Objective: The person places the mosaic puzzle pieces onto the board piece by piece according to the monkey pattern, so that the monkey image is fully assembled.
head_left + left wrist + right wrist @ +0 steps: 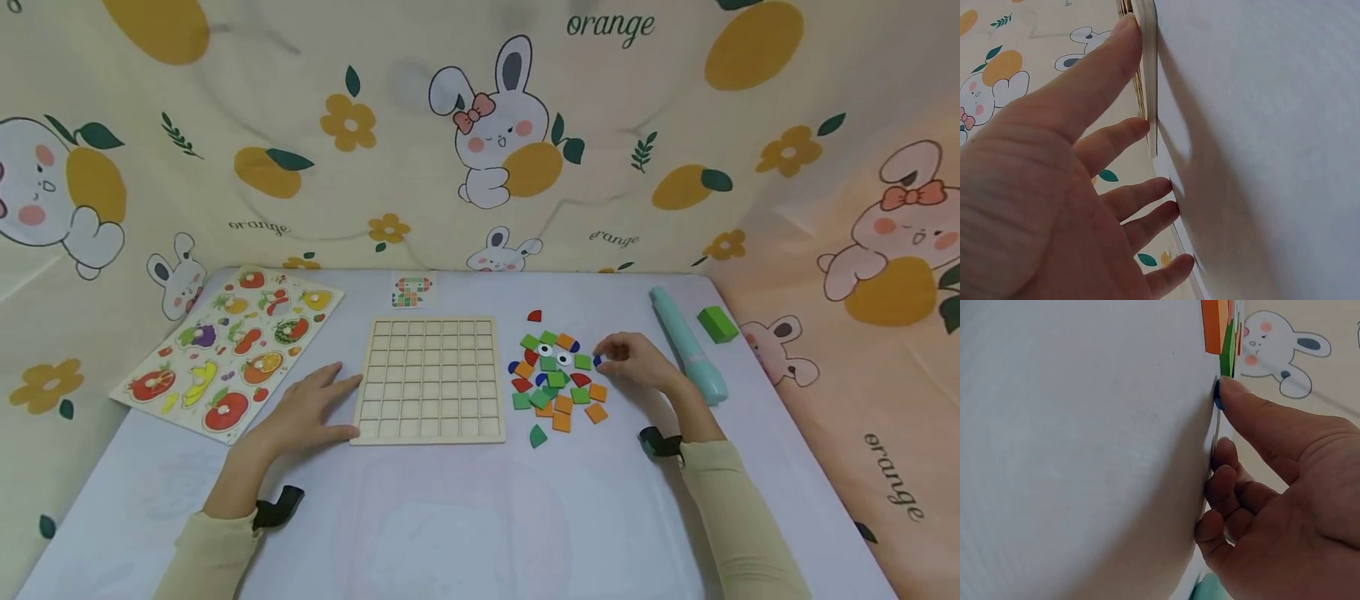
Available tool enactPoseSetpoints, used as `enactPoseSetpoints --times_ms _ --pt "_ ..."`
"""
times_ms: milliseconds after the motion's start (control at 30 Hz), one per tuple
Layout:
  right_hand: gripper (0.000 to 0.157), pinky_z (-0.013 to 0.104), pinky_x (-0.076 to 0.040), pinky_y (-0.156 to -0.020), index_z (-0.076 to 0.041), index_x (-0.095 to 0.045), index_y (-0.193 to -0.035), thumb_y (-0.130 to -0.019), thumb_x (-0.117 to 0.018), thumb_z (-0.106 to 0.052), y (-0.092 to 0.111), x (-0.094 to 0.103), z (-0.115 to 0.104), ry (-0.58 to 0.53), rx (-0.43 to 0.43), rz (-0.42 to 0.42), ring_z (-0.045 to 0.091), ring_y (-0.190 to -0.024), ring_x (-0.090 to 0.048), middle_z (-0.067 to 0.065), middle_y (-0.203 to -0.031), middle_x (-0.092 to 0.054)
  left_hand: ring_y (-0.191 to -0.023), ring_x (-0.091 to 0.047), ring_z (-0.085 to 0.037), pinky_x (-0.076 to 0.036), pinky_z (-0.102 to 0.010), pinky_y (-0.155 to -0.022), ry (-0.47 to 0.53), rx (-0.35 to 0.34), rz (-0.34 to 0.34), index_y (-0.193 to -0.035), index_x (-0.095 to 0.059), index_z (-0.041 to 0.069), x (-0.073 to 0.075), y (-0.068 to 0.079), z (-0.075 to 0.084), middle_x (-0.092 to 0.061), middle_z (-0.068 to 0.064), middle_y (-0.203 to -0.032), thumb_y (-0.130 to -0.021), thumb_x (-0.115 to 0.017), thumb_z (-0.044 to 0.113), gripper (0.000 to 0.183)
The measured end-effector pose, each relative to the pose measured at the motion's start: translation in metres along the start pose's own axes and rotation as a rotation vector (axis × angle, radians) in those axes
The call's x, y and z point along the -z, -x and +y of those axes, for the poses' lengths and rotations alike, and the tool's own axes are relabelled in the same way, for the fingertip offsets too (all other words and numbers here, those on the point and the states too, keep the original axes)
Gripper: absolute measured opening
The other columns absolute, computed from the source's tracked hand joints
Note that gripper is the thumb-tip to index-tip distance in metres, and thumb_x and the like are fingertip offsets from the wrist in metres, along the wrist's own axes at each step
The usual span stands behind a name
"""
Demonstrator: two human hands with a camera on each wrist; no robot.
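A square wooden grid board (429,380) lies at the middle of the table. My left hand (313,408) is at its left side, fingers spread, thumb and index fingertip touching its edge; the left wrist view shows the left hand (1054,187) closer. To the right of the board, my right hand (637,360) is beside a loose pile of flat coloured pieces (555,379). Its thumb touches a small blue piece (1219,395) on the table at the pile's right edge. The other fingers of the right hand (1291,481) bend loosely, apart from that piece.
A small pattern card (412,291) lies behind the board. On the left is a fruit picture sheet (232,350). A teal tube-shaped object (688,346) and a green block (717,324) lie on the right. A printed cloth (300,108) hangs behind the table.
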State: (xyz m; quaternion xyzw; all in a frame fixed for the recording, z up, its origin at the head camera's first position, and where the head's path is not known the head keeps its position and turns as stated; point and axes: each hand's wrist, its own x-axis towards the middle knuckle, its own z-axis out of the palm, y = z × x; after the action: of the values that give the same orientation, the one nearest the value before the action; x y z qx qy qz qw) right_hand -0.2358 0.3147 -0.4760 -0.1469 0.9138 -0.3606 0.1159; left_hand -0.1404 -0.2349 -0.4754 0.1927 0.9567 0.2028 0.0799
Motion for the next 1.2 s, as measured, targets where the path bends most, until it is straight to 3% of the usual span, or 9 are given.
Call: enactPoseSetpoints --times_ms 333,600,733,800,900,1033,1200 --pt "0.015 0.036 -0.047 -0.081 0.003 -0.063 -0.102 -0.088 -0.07 0.003 0.002 -0.003 -0.005 0.001 -0.017 0.015 0.028 -0.088 -0.052 0.014 -0.095 -0.062 -0.14 -0.028 -0.053 -0.026 -0.075 -0.105 0.005 -0.006 0.005 -0.146 -0.05 0.008 -0.001 0.001 -0.001 -0.031 -0.032 -0.154 -0.081 -0.079 0.046 0.081" --pt "0.019 0.036 -0.048 -0.082 0.002 -0.07 -0.112 -0.093 -0.065 0.001 -0.007 -0.008 -0.019 0.029 0.026 0.087 0.028 -0.089 -0.055 0.016 -0.103 -0.067 -0.14 -0.029 -0.053 -0.027 -0.075 -0.104 -0.003 -0.007 0.01 -0.146 -0.05 0.008 -0.001 0.001 -0.002 -0.032 -0.032 -0.153 -0.081 -0.08 0.046 0.081" --pt "0.014 0.025 -0.051 -0.079 0.005 -0.07 -0.106 -0.094 -0.064 0.0 -0.016 -0.014 -0.036 -0.048 0.055 0.101 0.029 -0.087 -0.058 0.017 -0.102 -0.068 -0.14 -0.028 -0.053 -0.026 -0.075 -0.105 -0.006 -0.002 0.003 -0.147 -0.05 0.009 -0.002 0.0 -0.002 -0.031 -0.031 -0.154 -0.081 -0.079 0.048 0.082" --pt "0.018 0.021 -0.051 -0.075 0.007 -0.067 -0.112 -0.096 -0.063 -0.002 -0.021 -0.018 -0.046 -0.095 0.07 0.091 0.031 -0.086 -0.058 0.019 -0.102 -0.067 -0.14 -0.028 -0.053 -0.026 -0.074 -0.105 -0.007 0.001 0.002 -0.147 -0.05 0.009 -0.003 -0.001 -0.002 -0.031 -0.031 -0.154 -0.081 -0.079 0.048 0.082" --pt "0.025 0.021 -0.049 -0.077 0.008 -0.063 -0.121 -0.1 -0.057 -0.002 -0.029 -0.024 -0.06 -0.134 0.107 0.071 0.035 -0.089 -0.056 0.024 -0.109 -0.066 -0.14 -0.028 -0.052 -0.026 -0.074 -0.106 -0.008 0.0 0.004 -0.147 -0.05 0.009 -0.003 -0.001 -0.002 -0.031 -0.031 -0.154 -0.081 -0.079 0.048 0.082" --pt "0.025 0.023 -0.051 -0.08 0.009 -0.066 -0.119 -0.101 -0.055 -0.004 -0.039 -0.032 -0.073 -0.152 0.134 0.089 0.035 -0.092 -0.06 0.024 -0.112 -0.068 -0.14 -0.028 -0.053 -0.026 -0.074 -0.106 -0.006 -0.004 0.003 -0.147 -0.05 0.009 -0.003 -0.001 -0.001 -0.031 -0.031 -0.154 -0.081 -0.078 0.048 0.081" --pt "0.022 0.032 -0.058 -0.084 0.012 -0.067 -0.113 -0.098 -0.061 -0.003 -0.053 -0.045 -0.088 -0.353 0.043 0.126 0.036 -0.094 -0.069 0.023 -0.102 -0.072 -0.14 -0.028 -0.053 -0.025 -0.074 -0.106 -0.01 -0.002 0.0 -0.147 -0.05 0.009 -0.002 -0.001 -0.001 -0.031 -0.031 -0.154 -0.082 -0.079 0.047 0.081"
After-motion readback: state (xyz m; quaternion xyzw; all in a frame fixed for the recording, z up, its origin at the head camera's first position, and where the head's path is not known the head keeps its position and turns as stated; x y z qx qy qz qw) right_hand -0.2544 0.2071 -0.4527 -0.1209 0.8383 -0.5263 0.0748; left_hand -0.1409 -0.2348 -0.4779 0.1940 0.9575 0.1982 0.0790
